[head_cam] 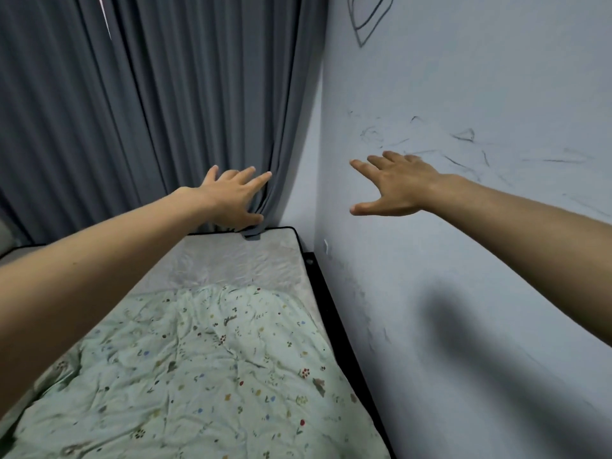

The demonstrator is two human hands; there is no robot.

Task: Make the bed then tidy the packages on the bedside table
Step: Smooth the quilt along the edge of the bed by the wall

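Observation:
A pale green quilt (205,369) with small flower prints lies rumpled over the near part of the bed. Beyond it the bare white mattress (238,260) shows up to the far end. My left hand (231,197) is stretched out over the mattress's far edge, fingers spread, touching the grey curtain; it holds nothing. My right hand (394,185) hovers open in front of the wall, fingers apart, empty. No bedside table or packages are in view.
A grey pleated curtain (149,104) hangs behind the bed's far end, its hem resting on the mattress corner. A scribbled white wall (463,260) runs along the right side. The black bed frame (334,309) lies between mattress and wall.

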